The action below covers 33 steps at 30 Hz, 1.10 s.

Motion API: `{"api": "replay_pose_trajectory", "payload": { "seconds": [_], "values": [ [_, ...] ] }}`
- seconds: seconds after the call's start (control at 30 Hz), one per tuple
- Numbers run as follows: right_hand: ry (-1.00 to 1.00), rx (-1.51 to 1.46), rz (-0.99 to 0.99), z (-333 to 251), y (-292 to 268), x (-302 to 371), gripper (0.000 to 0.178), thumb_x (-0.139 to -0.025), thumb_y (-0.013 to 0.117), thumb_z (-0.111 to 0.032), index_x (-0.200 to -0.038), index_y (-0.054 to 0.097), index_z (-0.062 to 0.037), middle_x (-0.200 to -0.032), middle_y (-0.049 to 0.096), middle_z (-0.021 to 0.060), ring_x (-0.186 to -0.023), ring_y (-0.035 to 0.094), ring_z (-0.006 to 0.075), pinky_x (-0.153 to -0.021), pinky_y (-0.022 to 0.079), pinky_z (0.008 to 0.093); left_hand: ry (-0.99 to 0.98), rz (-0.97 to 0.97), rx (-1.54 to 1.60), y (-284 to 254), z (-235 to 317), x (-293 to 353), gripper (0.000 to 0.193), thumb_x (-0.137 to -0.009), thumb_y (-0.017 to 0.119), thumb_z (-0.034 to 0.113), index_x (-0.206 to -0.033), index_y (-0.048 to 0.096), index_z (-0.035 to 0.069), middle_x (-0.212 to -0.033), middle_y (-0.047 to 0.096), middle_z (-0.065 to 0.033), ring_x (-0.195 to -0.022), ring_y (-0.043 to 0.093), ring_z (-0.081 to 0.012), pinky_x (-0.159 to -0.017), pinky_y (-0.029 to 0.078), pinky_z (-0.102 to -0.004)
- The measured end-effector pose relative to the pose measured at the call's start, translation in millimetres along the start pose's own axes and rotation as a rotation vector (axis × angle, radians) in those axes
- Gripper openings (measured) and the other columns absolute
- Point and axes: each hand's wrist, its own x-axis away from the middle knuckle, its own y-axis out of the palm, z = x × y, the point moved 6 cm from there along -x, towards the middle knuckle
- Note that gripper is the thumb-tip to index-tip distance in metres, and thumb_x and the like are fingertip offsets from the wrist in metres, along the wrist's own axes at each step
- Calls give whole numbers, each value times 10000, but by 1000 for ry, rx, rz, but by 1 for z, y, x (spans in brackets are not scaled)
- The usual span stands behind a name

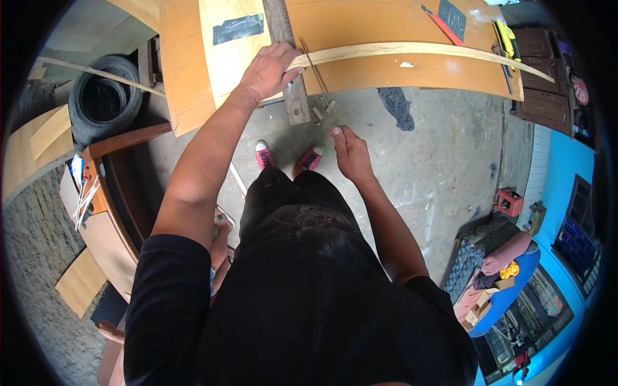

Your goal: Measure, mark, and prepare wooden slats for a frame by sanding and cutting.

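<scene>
My left hand [270, 71] presses down on the near end of a long pale wood strip [399, 49], at a dark narrow board [297, 100] that juts over the bench's front edge. A thin dark saw-like blade [315, 67] crosses the strip just right of that hand and slants down toward me. My right hand [351, 154] is closed in a fist below the bench edge, in line with the blade. Its grip on the blade's near end is hard to make out. The strip runs right across the orange-brown bench top [360, 71].
A red-handled tool [443, 26] and a yellow tool [506, 40] lie at the bench's right. Old tyres [106, 96] stand at left. Wood offcuts [318, 113] and a dark rag [396, 108] lie on the floor. Another person's leg [221, 241] shows behind my left arm.
</scene>
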Motion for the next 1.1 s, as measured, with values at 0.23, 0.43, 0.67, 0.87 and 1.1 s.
{"api": "replay_pose_trajectory", "payload": {
  "seconds": [0.23, 0.43, 0.67, 0.87, 1.1],
  "values": [
    [-49, 66, 1, 10, 11, -7, 360, -1022, 455, -328, -951, 555, 10, -762, 613, 301, -783, 596, 526, -694, 457, 573, 2, -3, -28, 3, 0, 1, 367, -905, 641, 265, -1196, 607, 45, -1071, 573, -127, -1046, 555, -317, -947, 441, -403],
    [-8, 24, -15, 4, 9, -3, 347, -1027, 446, -323, -955, 549, 0, -755, 599, 301, -760, 584, 527, -656, 443, 557, 1, -23, -106, 5, -1, 3, 363, -915, 626, 247, -1212, 596, 39, -1095, 559, -128, -1064, 543, -316, -965, 430, -400],
    [-24, 28, -4, 10, 11, -7, 335, -1016, 469, -308, -974, 557, 13, -804, 608, 329, -803, 578, 546, -701, 442, 593, -20, -86, -112, 8, 0, 1, 383, -920, 617, 255, -1239, 585, 44, -1102, 553, -130, -1074, 537, -314, -975, 423, -400],
    [-19, 82, -77, 6, 2, -10, 350, -1016, 470, -312, -963, 565, 20, -826, 609, 339, -824, 583, 540, -712, 451, 583, 1, -33, -148, 8, -3, 4, 393, -920, 619, 268, -1242, 584, 45, -1113, 558, -131, -1079, 539, -316, -974, 428, -401],
    [-91, 59, 47, 6, 6, -12, 379, -1037, 441, -336, -930, 568, 5, -781, 635, 266, -790, 629, 481, -673, 480, 513, 7, -40, -135, 3, 2, 0, 386, -926, 615, 271, -1234, 584, 41, -1100, 563, -126, -1074, 546, -305, -969, 433, -398]
  ]
}}
